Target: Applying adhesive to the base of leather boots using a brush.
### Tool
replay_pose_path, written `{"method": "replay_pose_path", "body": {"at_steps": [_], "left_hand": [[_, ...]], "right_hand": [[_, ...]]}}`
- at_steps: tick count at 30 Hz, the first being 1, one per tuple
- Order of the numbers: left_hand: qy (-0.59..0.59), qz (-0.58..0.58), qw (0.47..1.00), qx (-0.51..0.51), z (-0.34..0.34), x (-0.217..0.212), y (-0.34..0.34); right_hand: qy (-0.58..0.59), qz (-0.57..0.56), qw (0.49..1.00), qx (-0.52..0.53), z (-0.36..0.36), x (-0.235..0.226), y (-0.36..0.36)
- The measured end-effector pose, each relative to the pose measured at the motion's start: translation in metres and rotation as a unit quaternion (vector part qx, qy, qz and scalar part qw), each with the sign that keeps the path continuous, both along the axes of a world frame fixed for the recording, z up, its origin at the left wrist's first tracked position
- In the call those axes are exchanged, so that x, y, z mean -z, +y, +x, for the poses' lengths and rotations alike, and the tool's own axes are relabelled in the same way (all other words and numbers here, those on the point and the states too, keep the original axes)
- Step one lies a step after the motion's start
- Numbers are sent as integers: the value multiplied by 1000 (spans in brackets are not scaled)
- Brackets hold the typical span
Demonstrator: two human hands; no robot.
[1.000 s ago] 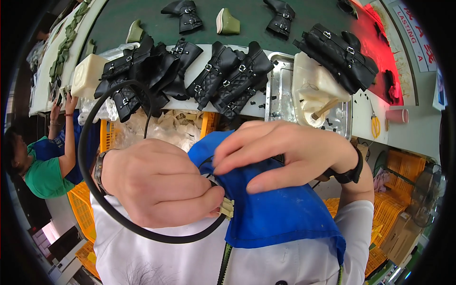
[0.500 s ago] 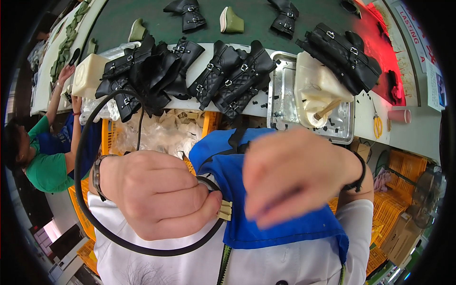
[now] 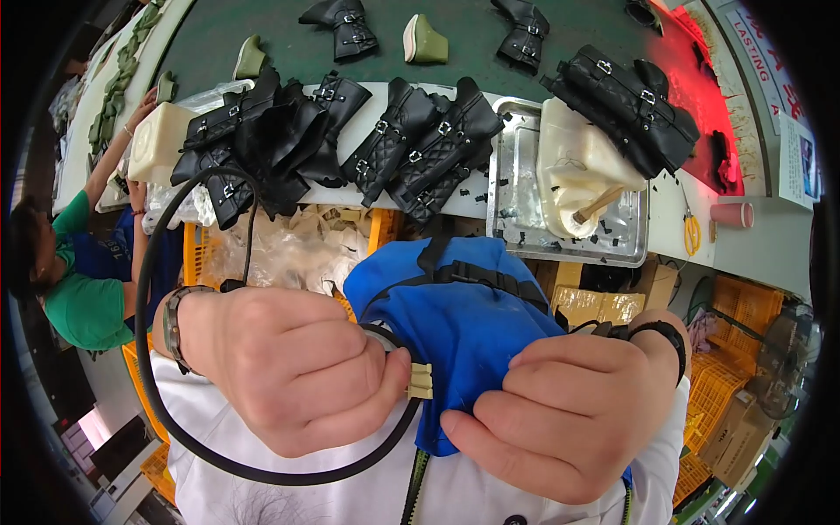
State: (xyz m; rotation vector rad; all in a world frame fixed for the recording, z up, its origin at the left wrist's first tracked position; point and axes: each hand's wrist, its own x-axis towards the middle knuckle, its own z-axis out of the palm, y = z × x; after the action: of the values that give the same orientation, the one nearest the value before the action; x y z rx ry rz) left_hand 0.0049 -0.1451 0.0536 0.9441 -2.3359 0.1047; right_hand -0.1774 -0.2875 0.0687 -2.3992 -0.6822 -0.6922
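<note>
My left hand [image 3: 297, 363] is closed in front of my chest, its fingers wrapped on a thick black cable [image 3: 262, 472] that makes a big loop round the hand. A small cream-coloured block-shaped clip [image 3: 421, 381] on the cable sticks out past the thumb. What else lies inside the fist is hidden. To its right, my right hand [image 3: 560, 411] is closed on the blue apron [image 3: 477, 328], with the cloth gathered at the curled fingers and thumb.
Black buckled boots [image 3: 424, 162] lie along the bench edge. A metal tray [image 3: 643, 232] holds a white jug [image 3: 582, 157] with a brush. Yellow scissors [image 3: 691, 234] lie right. Below stands an orange crate [image 3: 382, 229] of plastic bags. A co-worker in a green shirt [image 3: 87, 306] reaches left.
My right hand has moved down and right from its blurred raised place and closed on the apron. My left hand stays nearly still. The co-worker's far hand has reached further up.
</note>
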Motion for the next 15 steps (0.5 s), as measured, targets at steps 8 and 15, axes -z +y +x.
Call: {"method": "replay_pose_path", "body": {"at_steps": [8,15], "left_hand": [[-11,-27,1000,1,-3,2,-2],[-28,-25,999,-3,-8,-3,1]], "right_hand": [[-48,17,999,-7,1,4,1],[-29,83,995,-45,4,7,7]]}}
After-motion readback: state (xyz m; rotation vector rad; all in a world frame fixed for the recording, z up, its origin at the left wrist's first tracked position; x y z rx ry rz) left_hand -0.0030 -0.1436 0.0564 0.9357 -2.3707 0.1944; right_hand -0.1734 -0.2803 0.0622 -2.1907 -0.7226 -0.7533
